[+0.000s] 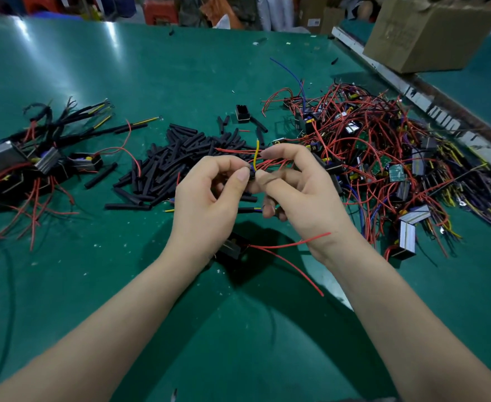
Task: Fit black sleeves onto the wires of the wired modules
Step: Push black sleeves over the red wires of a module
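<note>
My left fingers [242, 176] curl in and pinch a short black sleeve [251, 173] between thumb and forefinger, and my right fingers [263, 179] pinch the same spot from the other side, thumb tip almost touching the left thumb. A yellow wire [256, 154] rises upright out of that pinch, with a blue wire beside it that I can barely make out. I can read no writing anywhere: the print on the cardboard box [424, 36], far beyond my right fingers, is too faint to tell.

My left hand [209, 198] and right hand [302, 195] are raised above the green table [122, 68], palms turned toward each other, forearms converging from the near corners. The lower fingers of the right hand curl round something dark that I cannot identify. Below my wrists lies a black module [232, 249] with two red wires [290, 250] trailing toward my right forearm.

Just beyond my fingers is the loose pile of black sleeves [174, 163]. Right of my fingers sprawls a tangle of unsleeved modules [383, 152]; well left sit sleeved modules [44, 158].
</note>
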Available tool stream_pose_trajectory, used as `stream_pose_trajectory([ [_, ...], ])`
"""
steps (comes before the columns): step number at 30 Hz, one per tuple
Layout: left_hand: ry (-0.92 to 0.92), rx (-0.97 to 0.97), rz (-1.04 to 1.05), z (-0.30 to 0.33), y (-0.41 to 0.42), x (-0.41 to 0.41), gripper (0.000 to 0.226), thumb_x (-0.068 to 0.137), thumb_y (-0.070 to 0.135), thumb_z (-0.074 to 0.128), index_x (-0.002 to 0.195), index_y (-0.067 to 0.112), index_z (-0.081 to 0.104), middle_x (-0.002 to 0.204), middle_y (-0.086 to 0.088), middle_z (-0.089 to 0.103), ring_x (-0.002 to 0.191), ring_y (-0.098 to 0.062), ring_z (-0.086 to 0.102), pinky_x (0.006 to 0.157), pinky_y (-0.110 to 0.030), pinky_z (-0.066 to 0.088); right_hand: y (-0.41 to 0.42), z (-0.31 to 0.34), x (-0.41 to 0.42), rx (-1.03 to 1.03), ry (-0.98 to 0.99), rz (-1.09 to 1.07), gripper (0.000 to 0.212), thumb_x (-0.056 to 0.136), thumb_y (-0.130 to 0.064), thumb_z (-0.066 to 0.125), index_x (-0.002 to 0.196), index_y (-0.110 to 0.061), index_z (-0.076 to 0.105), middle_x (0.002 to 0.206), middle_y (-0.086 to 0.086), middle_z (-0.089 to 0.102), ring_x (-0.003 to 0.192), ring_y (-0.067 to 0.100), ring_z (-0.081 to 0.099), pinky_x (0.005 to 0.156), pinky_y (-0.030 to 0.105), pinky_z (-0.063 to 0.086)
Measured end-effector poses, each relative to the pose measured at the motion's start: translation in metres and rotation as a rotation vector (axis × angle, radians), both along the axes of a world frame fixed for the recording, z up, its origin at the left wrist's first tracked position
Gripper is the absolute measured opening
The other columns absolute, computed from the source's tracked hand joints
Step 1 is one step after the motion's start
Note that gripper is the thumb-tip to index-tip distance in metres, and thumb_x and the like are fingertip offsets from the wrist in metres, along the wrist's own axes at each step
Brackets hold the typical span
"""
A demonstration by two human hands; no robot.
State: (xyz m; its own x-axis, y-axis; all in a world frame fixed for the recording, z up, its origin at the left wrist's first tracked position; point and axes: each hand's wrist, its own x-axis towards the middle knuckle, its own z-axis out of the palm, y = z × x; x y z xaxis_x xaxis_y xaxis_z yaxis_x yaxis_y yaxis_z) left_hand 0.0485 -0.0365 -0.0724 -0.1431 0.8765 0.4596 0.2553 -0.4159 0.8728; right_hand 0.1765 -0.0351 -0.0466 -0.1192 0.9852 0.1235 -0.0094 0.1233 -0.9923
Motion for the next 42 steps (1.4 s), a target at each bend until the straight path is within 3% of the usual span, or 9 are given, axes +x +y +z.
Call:
stream_pose_trajectory([
  [3, 0.003, 0.053, -0.009, 0.0, -0.001, 0.001, 0.015, 0.09, -0.001, 0.058, 0.087, 0.014, 0.06, 0.079, 0.0, 0.059, 0.064, 0.009, 0.056, 0.062, -0.005, 0.039, -0.001, 0.0, -0.002, -0.017, 0.027, -0.012, 0.018, 0.092, 0.0, 0.055, 0.096, -0.017, 0.05, 0.069, 0.008, 0.066, 0.037, 0.011, 0.043, 0.042, 0.015, 0.036],
  [7, 0.08, 0.128, 0.043, -0.001, 0.0, -0.002, 0.024, 0.088, 0.002, 0.061, 0.085, 0.025, 0.059, 0.084, 0.005, 0.058, 0.075, 0.001, 0.054, 0.068, -0.013, 0.04, -0.001, 0.001, -0.001, -0.071, 0.057, -0.005, 0.015, 0.092, -0.002, 0.056, 0.095, -0.016, 0.05, 0.062, 0.002, 0.067, 0.037, 0.008, 0.043, 0.042, 0.014, 0.036],
  [12, 0.227, 0.225, 0.076, 0.002, 0.001, -0.007, 0.011, 0.086, 0.001, 0.063, 0.088, 0.012, 0.066, 0.088, 0.012, 0.057, 0.082, 0.007, 0.051, 0.074, -0.008, 0.036, 0.0, 0.005, 0.003, -0.122, 0.057, 0.043, 0.014, 0.093, -0.004, 0.056, 0.088, -0.018, 0.056, 0.06, -0.003, 0.067, 0.041, 0.001, 0.046, 0.044, 0.012, 0.037],
  [18, 0.34, 0.164, -0.021, 0.009, 0.005, -0.017, 0.007, 0.088, 0.016, 0.063, 0.093, 0.017, 0.068, 0.087, 0.014, 0.059, 0.079, 0.007, 0.052, 0.073, -0.011, 0.037, 0.002, 0.006, 0.007, -0.069, 0.014, -0.016, 0.013, 0.093, -0.006, 0.056, 0.09, -0.018, 0.057, 0.059, -0.006, 0.064, 0.042, 0.0, 0.043, 0.045, 0.012, 0.036],
  [27, 0.29, 0.085, -0.096, 0.016, 0.007, -0.027, 0.007, 0.082, 0.028, 0.065, 0.09, 0.03, 0.066, 0.085, 0.013, 0.066, 0.079, 0.001, 0.059, 0.072, -0.017, 0.046, 0.004, 0.005, 0.01, -0.04, 0.013, -0.023, 0.012, 0.093, -0.006, 0.056, 0.092, -0.018, 0.057, 0.062, -0.004, 0.066, 0.043, 0.003, 0.041, 0.045, 0.013, 0.036],
  [32, 0.357, -0.045, -0.246, 0.018, 0.012, -0.041, 0.02, 0.078, 0.03, 0.075, 0.092, 0.032, 0.062, 0.089, 0.01, 0.065, 0.077, 0.001, 0.057, 0.074, -0.012, 0.043, 0.006, 0.002, 0.012, -0.037, -0.015, -0.04, 0.015, 0.092, -0.005, 0.056, 0.089, -0.019, 0.058, 0.062, -0.005, 0.066, 0.043, 0.002, 0.042, 0.046, 0.012, 0.036],
  [36, 0.517, -0.241, -0.315, 0.016, 0.015, -0.051, 0.017, 0.075, 0.03, 0.077, 0.078, 0.028, 0.061, 0.073, 0.012, 0.061, 0.067, 0.002, 0.053, 0.064, -0.008, 0.039, 0.008, -0.002, 0.015, 0.11, -0.148, -0.045, 0.024, 0.092, -0.004, 0.056, 0.086, -0.026, 0.061, 0.065, -0.007, 0.065, 0.048, -0.001, 0.045, 0.052, 0.011, 0.037],
  [39, 0.623, -0.237, -0.323, 0.014, 0.014, -0.052, 0.012, 0.079, 0.032, 0.072, 0.076, 0.026, 0.062, 0.075, 0.01, 0.063, 0.071, -0.001, 0.055, 0.064, -0.01, 0.039, 0.009, -0.005, 0.018, 0.231, -0.267, -0.053, 0.024, 0.092, -0.013, 0.06, 0.087, -0.036, 0.064, 0.073, -0.011, 0.067, 0.061, -0.001, 0.054, 0.058, 0.012, 0.038],
  [42, 0.52, -0.172, -0.279, 0.016, 0.014, -0.05, 0.01, 0.08, 0.031, 0.072, 0.077, 0.024, 0.065, 0.071, 0.014, 0.064, 0.067, 0.003, 0.055, 0.06, -0.006, 0.037, 0.011, -0.009, 0.021, 0.348, -0.359, -0.096, 0.023, 0.09, -0.015, 0.062, 0.089, -0.038, 0.065, 0.079, -0.019, 0.067, 0.075, 0.001, 0.06, 0.069, 0.019, 0.041],
])
